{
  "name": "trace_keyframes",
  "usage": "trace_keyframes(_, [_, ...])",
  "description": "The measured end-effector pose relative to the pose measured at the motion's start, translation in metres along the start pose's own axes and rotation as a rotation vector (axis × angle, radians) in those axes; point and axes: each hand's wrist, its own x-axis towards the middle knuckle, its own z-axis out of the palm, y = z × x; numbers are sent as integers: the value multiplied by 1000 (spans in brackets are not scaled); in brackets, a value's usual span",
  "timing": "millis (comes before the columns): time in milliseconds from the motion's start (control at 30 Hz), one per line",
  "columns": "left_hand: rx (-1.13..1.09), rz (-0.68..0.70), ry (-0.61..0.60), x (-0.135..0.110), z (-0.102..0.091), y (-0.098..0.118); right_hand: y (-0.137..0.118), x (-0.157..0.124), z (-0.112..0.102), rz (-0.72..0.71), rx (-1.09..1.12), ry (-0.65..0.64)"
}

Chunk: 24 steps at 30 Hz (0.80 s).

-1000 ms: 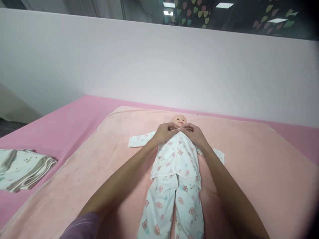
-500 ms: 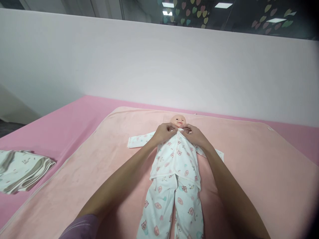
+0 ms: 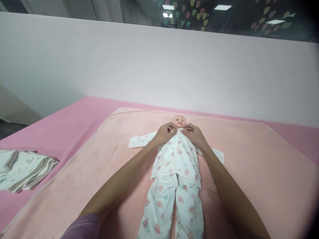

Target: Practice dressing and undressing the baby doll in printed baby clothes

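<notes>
A baby doll (image 3: 179,120) lies on its back, its head at the far end. It is dressed in a white long-sleeved baby shirt (image 3: 171,161) with a small pink animal print and matching baby trousers (image 3: 159,202). At the neckline, my left hand (image 3: 165,133) pinches one side of the shirt's collar just under the doll's chin. My right hand (image 3: 194,134) grips the collar's other side, fingers bent. Between the two hands the front edges of the shirt meet at the top. Both shirt sleeves stretch outward past my forearms, partly hidden by them.
Under the doll is a peach mat (image 3: 239,152) spread over a pink padded surface (image 3: 82,109). A folded white cloth with grey edges (image 3: 27,169) lies at the left. Behind stands a white low wall (image 3: 159,66), with dark glass (image 3: 149,13) bearing heart stickers above.
Hardly anything differs. My hands stay at the shirt's collar, fingers shifted slightly, and the camera view has moved a little.
</notes>
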Motion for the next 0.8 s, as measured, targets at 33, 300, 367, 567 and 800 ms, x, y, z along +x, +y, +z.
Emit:
trace_keyframes(33, [-5,-11,-7,1,0,-1,0,0,1,2,-24,23])
trace_keyframes(300, [-51,-143,-7,13,-4,-13,3,0,1,120,-54,62])
trace_keyframes(367, [-39,-192,-34,19,-5,-13,0,2,0,143,-62,56])
trace_keyframes(567, [71,-172,-108,17,-37,-13,-11,-5,-41,133,-131,-50])
trace_keyframes(800, [517,-277,83,-46,-134,-45,49,-80,-151,274,-597,21])
